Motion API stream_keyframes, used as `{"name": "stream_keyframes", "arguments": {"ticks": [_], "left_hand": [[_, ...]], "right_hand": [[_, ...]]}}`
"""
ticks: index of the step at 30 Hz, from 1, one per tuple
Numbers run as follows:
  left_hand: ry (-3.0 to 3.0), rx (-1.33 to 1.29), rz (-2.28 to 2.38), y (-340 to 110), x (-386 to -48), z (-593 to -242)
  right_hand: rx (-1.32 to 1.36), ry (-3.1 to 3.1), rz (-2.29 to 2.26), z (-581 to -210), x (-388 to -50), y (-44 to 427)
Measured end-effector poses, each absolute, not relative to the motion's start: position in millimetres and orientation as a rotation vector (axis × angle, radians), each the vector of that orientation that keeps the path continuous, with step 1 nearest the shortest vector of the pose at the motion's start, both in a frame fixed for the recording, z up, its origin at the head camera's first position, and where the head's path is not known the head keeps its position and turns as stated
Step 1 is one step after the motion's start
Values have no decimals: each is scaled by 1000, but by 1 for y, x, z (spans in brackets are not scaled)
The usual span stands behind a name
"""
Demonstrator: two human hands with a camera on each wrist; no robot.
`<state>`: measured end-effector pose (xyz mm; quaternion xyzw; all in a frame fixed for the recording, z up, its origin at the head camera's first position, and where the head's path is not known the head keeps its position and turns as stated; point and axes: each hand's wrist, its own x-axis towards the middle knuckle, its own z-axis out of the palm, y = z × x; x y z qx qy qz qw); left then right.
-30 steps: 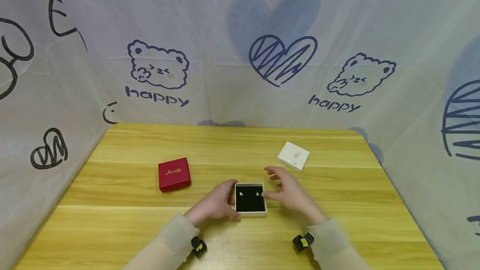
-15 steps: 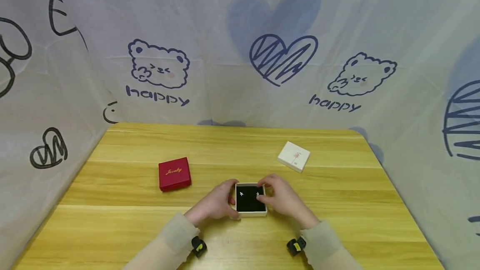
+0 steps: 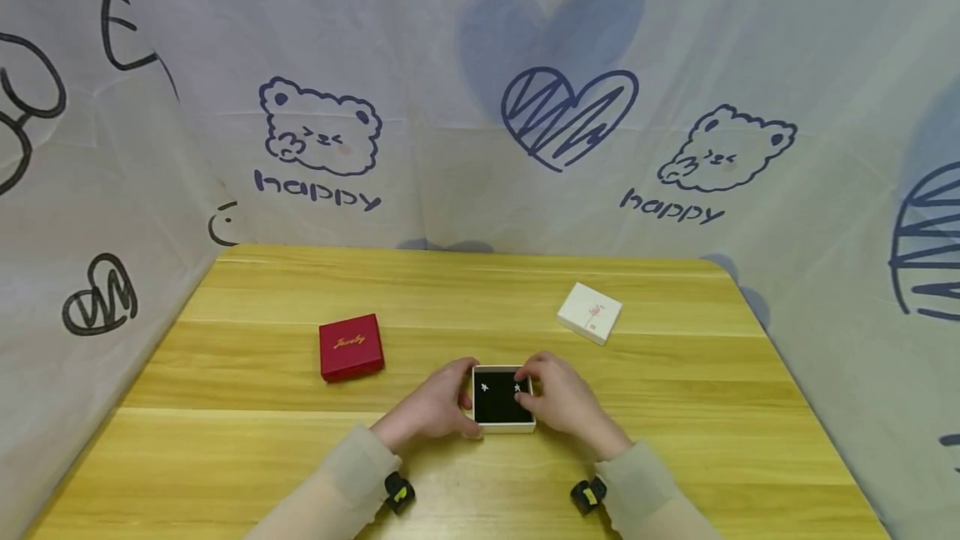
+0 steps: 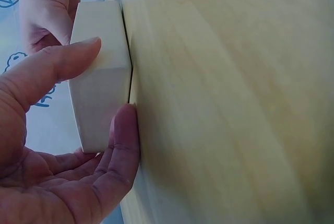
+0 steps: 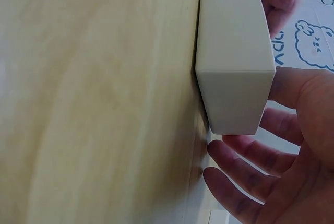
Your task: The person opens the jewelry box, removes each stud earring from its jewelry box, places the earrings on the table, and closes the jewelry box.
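An open white box (image 3: 504, 428) with a black insert (image 3: 501, 408) lies on the table, two small star-shaped silvery pieces on the insert, a left one (image 3: 484, 388) and a right one (image 3: 517, 388). My left hand (image 3: 435, 403) grips the box's left side; in the left wrist view its thumb lies on the white side wall (image 4: 102, 93). From the right, my right hand (image 3: 564, 397) reaches over the rim, thumb and index finger on either side of the right piece. Whether they touch it cannot be told. The right wrist view shows its other fingers (image 5: 242, 174) curved beside the box (image 5: 235, 41).
A red box (image 3: 351, 348) with gold lettering lies on the wooden table (image 3: 270, 457) to the left. Farther back on the right is a white lid (image 3: 590, 312) with a red print. Behind the table hangs a printed cloth (image 3: 450, 173).
My right hand has moved left from beside the box to over its right part, and its thumb and index finger have drawn closer together. My left hand stays on the box.
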<state>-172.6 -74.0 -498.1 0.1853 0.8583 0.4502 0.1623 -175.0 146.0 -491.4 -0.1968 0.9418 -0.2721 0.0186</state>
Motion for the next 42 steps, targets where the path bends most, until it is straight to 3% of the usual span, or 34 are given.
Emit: {"name": "stream_keyframes", "arguments": {"ticks": [29,42], "left_hand": [[2452,527,1237,-74,-172,-493],[2454,554,1254,-75,-172,-495]], "right_hand": [[-617,2901,-777,-489,-179,144],[-686,2733,-1003,-491,-180,150]]}}
